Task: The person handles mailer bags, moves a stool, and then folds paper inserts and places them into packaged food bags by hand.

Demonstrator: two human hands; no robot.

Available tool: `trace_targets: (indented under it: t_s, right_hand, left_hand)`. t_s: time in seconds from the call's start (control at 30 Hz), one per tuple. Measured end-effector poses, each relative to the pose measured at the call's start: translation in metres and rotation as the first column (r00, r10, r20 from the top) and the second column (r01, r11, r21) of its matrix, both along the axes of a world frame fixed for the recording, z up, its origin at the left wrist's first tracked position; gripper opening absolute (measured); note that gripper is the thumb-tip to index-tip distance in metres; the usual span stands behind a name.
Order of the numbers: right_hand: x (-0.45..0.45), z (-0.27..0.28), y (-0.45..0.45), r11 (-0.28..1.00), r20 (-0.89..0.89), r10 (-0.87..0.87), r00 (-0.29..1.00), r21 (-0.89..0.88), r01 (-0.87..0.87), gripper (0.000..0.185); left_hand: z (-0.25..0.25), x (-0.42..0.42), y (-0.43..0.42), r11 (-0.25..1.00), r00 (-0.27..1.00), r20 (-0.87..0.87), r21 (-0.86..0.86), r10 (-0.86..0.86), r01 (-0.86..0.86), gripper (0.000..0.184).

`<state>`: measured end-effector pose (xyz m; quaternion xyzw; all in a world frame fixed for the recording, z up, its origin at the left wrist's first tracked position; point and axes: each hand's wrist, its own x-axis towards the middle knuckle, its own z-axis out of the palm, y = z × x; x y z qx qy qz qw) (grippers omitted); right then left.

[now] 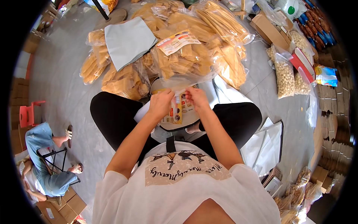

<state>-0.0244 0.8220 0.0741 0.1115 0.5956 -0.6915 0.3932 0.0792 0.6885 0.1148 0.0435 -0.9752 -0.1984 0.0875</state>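
Both hands are close together over a small stool or tray (179, 127) between the knees. My left hand (162, 102) has its fingers closed at the edge of a clear plastic bag (190, 80). Opposite it, my right hand (196, 98) pinches the same bag's edge. Beneath the hands lie yellow and white printed labels (176, 112). Just beyond, a bag of tan dried sheets (182, 61) has a printed label (178, 42) on top.
More bags of tan strips (223, 22) pile up ahead, with a grey sheet (129, 42) over them. Bags of pale pieces (284, 76) and a red box (302, 64) stand at the right. A seated person (48, 164) and a red chair (29, 114) are at the left.
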Motion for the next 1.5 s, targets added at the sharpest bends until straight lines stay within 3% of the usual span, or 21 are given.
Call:
trace_targets:
  t_s: [0.07, 0.23, 0.37, 0.43, 0.5, 0.53, 0.6, 0.73, 0.8, 0.93, 1.0, 1.1, 1.17, 1.23, 1.27, 1.3, 1.37, 1.4, 1.43, 1.5]
  right_hand:
    - [-0.017, 0.002, 0.012, 0.995, 0.079, -0.103, 0.991, -0.007, 0.104, 0.016]
    - [-0.067, -0.006, 0.027, 0.979, 0.041, -0.206, 0.978, 0.010, 0.206, 0.015]
    - [-0.094, -0.017, 0.040, 0.960, 0.060, -0.280, 0.958, 0.029, 0.279, 0.014]
    - [-0.094, -0.011, 0.039, 0.965, 0.065, -0.260, 0.963, 0.030, 0.259, 0.014]
    - [-0.091, -0.007, 0.040, 0.969, 0.024, -0.235, 0.972, 0.090, 0.232, 0.015]
    - [-0.089, -0.009, 0.040, 0.969, 0.024, -0.232, 0.972, 0.092, 0.229, 0.015]
    - [-0.086, -0.011, 0.040, 0.967, 0.034, -0.232, 0.972, 0.112, 0.227, 0.016]
    - [-0.078, -0.005, 0.042, 0.961, 0.010, -0.245, 0.969, 0.134, 0.242, 0.016]
    - [-0.076, -0.004, 0.044, 0.958, -0.011, -0.244, 0.970, 0.152, 0.243, 0.016]
    - [-0.070, 0.003, 0.044, 0.955, -0.093, -0.239, 0.967, 0.159, 0.251, 0.016]
    - [-0.068, 0.000, 0.043, 0.960, -0.124, -0.223, 0.967, 0.146, 0.240, 0.016]
    - [-0.067, -0.006, 0.041, 0.971, -0.175, -0.178, 0.968, 0.129, 0.202, 0.016]
    - [-0.065, -0.008, 0.042, 0.976, -0.194, -0.152, 0.969, 0.123, 0.178, 0.016]
    - [-0.056, -0.006, 0.037, 0.942, -0.316, -0.227, 0.921, 0.170, 0.290, 0.014]
    - [-0.051, -0.005, 0.032, 0.892, -0.639, -0.227, 0.734, 0.166, 0.421, 0.012]
    - [-0.044, -0.002, 0.026, 0.837, -0.875, -0.174, 0.451, 0.109, 0.536, 0.010]
    - [-0.025, 0.025, 0.023, 0.870, -0.914, -0.112, 0.391, 0.100, 0.483, 0.008]
    - [-0.022, 0.025, 0.023, 0.942, -0.894, 0.111, 0.435, 0.234, 0.242, 0.010]
    - [-0.020, 0.024, 0.022, 0.932, -0.845, 0.334, 0.418, 0.362, -0.013, 0.013]
    - [-0.018, 0.022, 0.011, 0.923, -0.825, 0.349, 0.444, 0.384, -0.011, 0.013]
  left_hand:
    - [0.000, 0.005, -0.003, 1.000, 1.000, -0.004, -0.005, -0.007, 0.007, 0.007]
    - [0.003, 0.014, -0.003, 1.000, 1.000, 0.013, 0.015, -0.027, 0.027, 0.007]
    - [-0.003, 0.018, -0.012, 0.999, 0.991, 0.133, 0.039, -0.014, 0.009, 0.006]
    - [0.004, 0.015, -0.014, 0.999, 0.976, 0.214, 0.042, -0.038, 0.030, 0.010]
    - [0.011, 0.002, -0.012, 0.978, 0.987, 0.157, 0.208, -0.045, 0.012, 0.026]
    - [0.010, -0.009, -0.007, 0.978, 0.987, 0.158, 0.210, -0.043, 0.009, 0.026]
    - [0.004, -0.035, 0.008, 0.945, 0.995, 0.077, 0.316, 0.062, -0.083, 0.034]
    - [-0.020, -0.071, 0.032, 0.944, 0.992, 0.118, 0.321, 0.042, -0.078, 0.028]
    - [-0.032, -0.081, 0.035, 0.984, 0.997, 0.076, 0.174, 0.014, -0.027, 0.021]
    - [-0.033, -0.083, 0.029, 0.982, 0.997, 0.075, 0.187, -0.018, 0.003, 0.015]
    - [-0.030, -0.084, 0.021, 0.933, 0.980, 0.197, 0.358, -0.027, -0.047, 0.014]
    - [-0.036, -0.088, 0.007, 0.864, 0.976, 0.201, 0.502, -0.082, -0.031, 0.012]
    - [-0.040, -0.088, 0.000, 0.863, 0.983, 0.156, 0.506, -0.096, 0.004, 0.011]
    - [-0.034, -0.090, 0.001, 0.860, 0.988, 0.108, 0.508, -0.112, 0.042, 0.009]
    - [-0.032, -0.092, 0.004, 0.862, 0.999, 0.022, 0.507, -0.034, 0.018, 0.009]
    - [-0.025, -0.094, 0.007, 0.862, 0.997, -0.063, 0.508, 0.046, -0.007, 0.008]
    - [-0.014, -0.097, 0.014, 0.850, 0.992, -0.113, 0.527, 0.056, 0.012, 0.008]
    - [-0.007, -0.097, 0.019, 0.836, 0.986, -0.158, 0.548, 0.060, 0.037, 0.008]
    - [0.000, -0.097, 0.023, 0.836, 0.985, -0.161, 0.548, 0.065, 0.034, 0.008]
    - [0.015, -0.096, 0.031, 0.897, 0.967, -0.249, 0.437, 0.053, 0.064, 0.008]
